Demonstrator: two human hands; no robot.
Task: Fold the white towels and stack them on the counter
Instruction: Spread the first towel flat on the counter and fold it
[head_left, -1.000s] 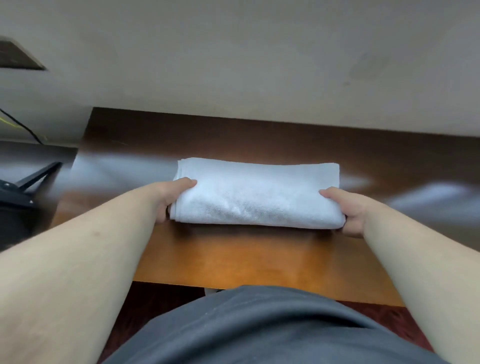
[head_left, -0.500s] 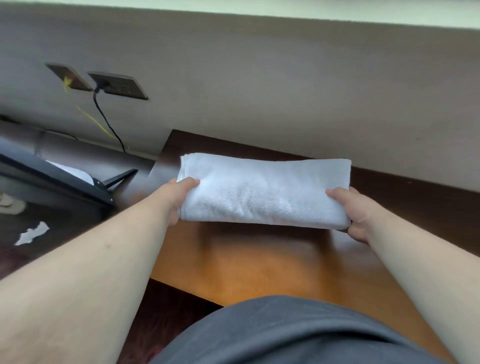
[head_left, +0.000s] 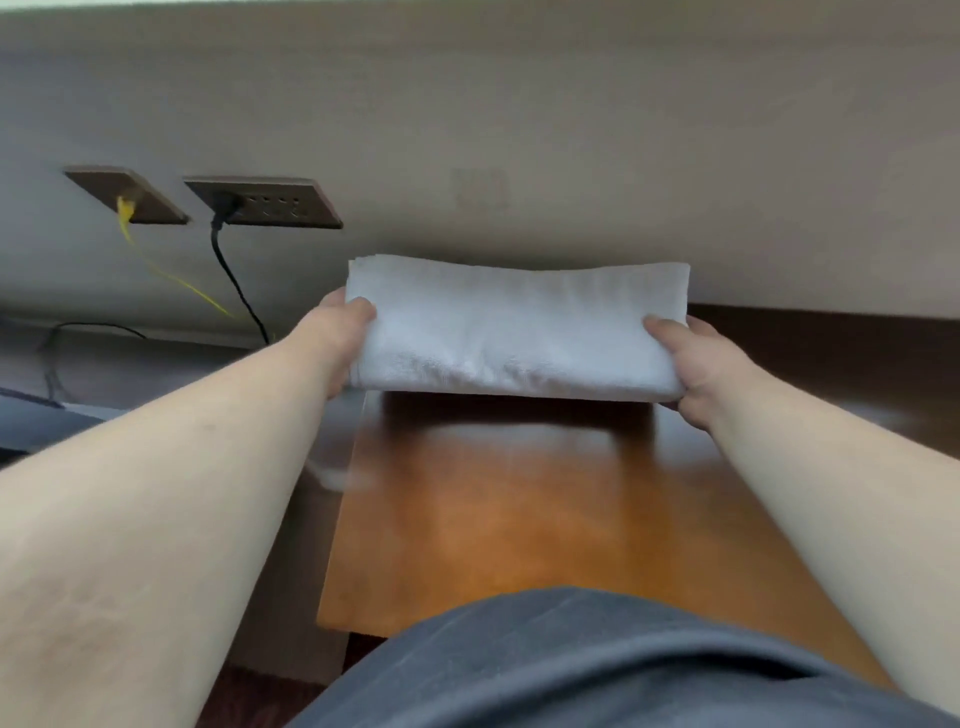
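Note:
A folded white towel (head_left: 517, 327) hangs in the air above the far part of the brown wooden counter (head_left: 519, 519), casting a shadow on it. My left hand (head_left: 337, 338) grips its left end, thumb on top and fingers underneath. My right hand (head_left: 691, 364) grips its right end the same way. The towel sits level between them, close to the beige wall.
Two dark wall sockets (head_left: 265, 202) sit left of the towel, with a black cable (head_left: 234, 280) and a yellow cable (head_left: 171, 270) hanging down. The counter's left edge drops off near my left forearm. My grey shirt (head_left: 571, 670) fills the bottom.
Both hands have lifted the towel off the counter and carried it up and toward the wall. My view has swung left, bringing the sockets into sight.

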